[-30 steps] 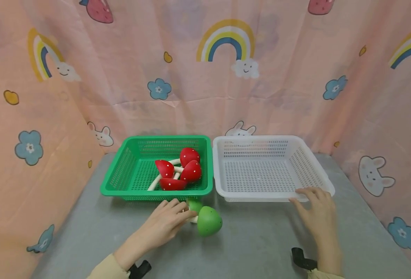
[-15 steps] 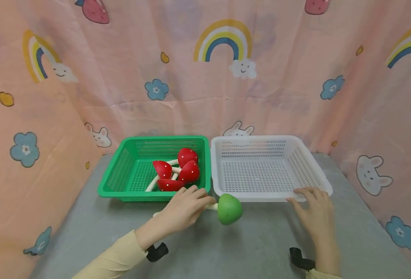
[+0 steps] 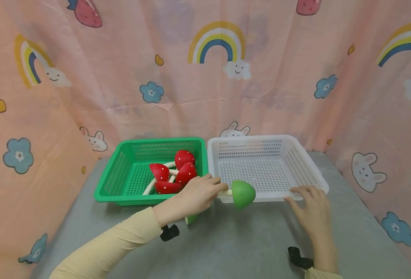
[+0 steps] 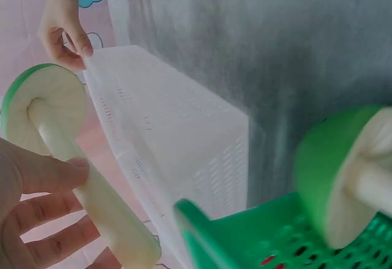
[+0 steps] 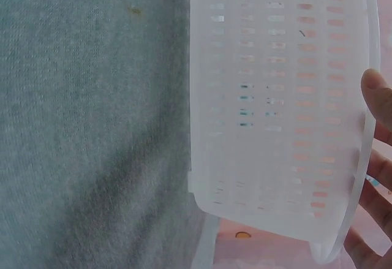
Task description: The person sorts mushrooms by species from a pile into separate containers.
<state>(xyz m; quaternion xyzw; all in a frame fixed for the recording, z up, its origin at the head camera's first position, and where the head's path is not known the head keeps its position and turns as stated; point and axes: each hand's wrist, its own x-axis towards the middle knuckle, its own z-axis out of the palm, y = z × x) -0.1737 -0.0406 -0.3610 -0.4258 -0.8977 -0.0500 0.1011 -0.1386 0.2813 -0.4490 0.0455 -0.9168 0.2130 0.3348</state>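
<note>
My left hand [image 3: 199,193] pinches the pale stem of a toy mushroom with a green cap [image 3: 244,193]. It is raised over the front rim of the white basket [image 3: 223,198], cap toward the right. In the left wrist view the thumb [image 4: 67,174] lies along that stem. My right hand [image 3: 311,209] holds the basket's front rim near its right corner. The right wrist view shows the thumb [image 5: 376,94] outside the rim and the fingers beyond it. A second green mushroom [image 4: 331,171] lies on the table before the green basket, mostly hidden by my left forearm in the head view.
The green basket [image 3: 102,197] stands left of the white one, their sides close together. Several red mushrooms with white dots [image 3: 185,173] lie in it. Both baskets rest on a grey tabletop [image 3: 247,244]. A pink patterned curtain [image 3: 177,85] hangs behind and at both sides.
My left hand has lifted the green mushroom off the table and carried it right and forward to the white basket's front rim. My right hand has stayed on that rim.
</note>
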